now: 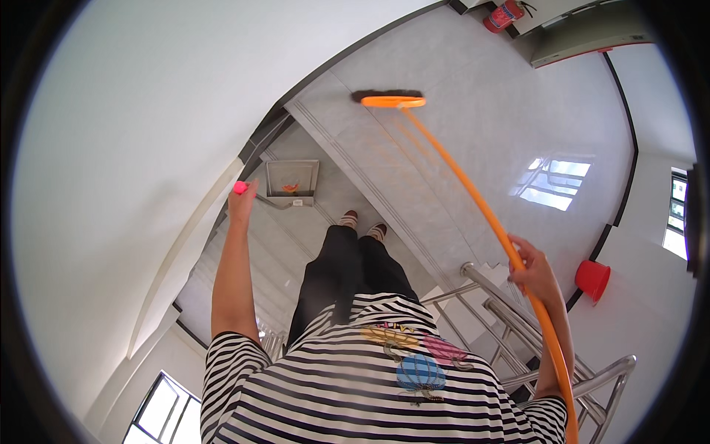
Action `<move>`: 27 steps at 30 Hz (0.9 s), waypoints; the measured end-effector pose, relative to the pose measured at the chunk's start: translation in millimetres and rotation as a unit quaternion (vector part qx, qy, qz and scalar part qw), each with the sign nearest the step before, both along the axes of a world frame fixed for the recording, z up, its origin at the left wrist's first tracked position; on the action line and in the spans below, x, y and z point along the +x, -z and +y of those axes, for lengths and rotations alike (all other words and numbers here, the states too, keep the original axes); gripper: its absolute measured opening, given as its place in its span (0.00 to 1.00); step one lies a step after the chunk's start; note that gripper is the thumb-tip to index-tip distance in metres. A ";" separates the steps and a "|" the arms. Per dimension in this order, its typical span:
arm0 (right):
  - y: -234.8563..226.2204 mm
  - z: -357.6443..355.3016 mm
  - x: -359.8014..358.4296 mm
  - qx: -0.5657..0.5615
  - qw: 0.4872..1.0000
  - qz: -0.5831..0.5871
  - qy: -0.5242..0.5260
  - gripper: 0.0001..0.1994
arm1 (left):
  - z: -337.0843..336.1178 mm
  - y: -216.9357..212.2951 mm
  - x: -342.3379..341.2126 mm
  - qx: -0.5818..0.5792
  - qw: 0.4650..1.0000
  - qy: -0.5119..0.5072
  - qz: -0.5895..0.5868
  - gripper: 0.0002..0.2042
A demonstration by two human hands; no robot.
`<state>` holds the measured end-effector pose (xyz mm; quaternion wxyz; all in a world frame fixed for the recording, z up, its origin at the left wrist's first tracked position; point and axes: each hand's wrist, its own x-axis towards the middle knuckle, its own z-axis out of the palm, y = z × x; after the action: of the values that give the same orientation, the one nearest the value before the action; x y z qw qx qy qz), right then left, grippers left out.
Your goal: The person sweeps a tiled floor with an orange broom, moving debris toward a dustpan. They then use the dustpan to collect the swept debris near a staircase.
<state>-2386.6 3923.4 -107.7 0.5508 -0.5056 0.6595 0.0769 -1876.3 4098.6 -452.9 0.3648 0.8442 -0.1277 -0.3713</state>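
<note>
My right hand [534, 268] is closed around the orange handle of a broom [473, 191]. The broom's orange head, with dark bristles, is out on the pale tiled floor ahead of me. In my closed left hand [242, 203] is a handle with a pink end, belonging to a metal dustpan [309, 176]. That dustpan is just ahead and left of my feet, at the lower level beside the step edge. A small orange-red patch [291, 188] shows inside it; I cannot tell what it is.
I stand on stairs below a grey tiled landing [458, 96]. A stainless steel railing [518, 333] runs on my right, with a red bucket [592, 280] by the wall beyond. A red fire extinguisher [504, 16] stands at the far end. White wall [148, 111] rises on my left.
</note>
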 end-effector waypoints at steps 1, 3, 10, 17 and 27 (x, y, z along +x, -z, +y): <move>15.7 -10.9 -3.0 -0.025 0.999 0.001 0.020 0.34 | -3.3 -1.1 -0.7 -0.001 1.000 0.004 0.002 0.14; 46.9 -34.0 -10.1 -0.059 0.997 -0.010 0.051 0.34 | -7.5 -3.9 -2.7 -0.001 1.000 0.011 -0.007 0.14; 93.3 33.1 51.7 0.136 0.975 -0.160 0.069 0.35 | -31.8 -26.2 -21.1 0.029 0.998 0.051 -0.002 0.14; 16.1 90.4 49.9 0.327 0.915 -0.202 0.123 0.36 | -47.0 -30.9 -16.3 -0.015 0.996 0.079 0.025 0.12; 23.8 -16.3 37.6 -0.020 0.999 -0.039 -0.022 0.32 | -57.2 -15.8 -23.9 -0.088 0.993 0.084 0.009 0.09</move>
<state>-2348.9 3907.1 -131.5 0.5641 -0.5334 0.6279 0.0560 -1900.1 4041.4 -437.1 0.4061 0.7920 -0.2271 -0.3953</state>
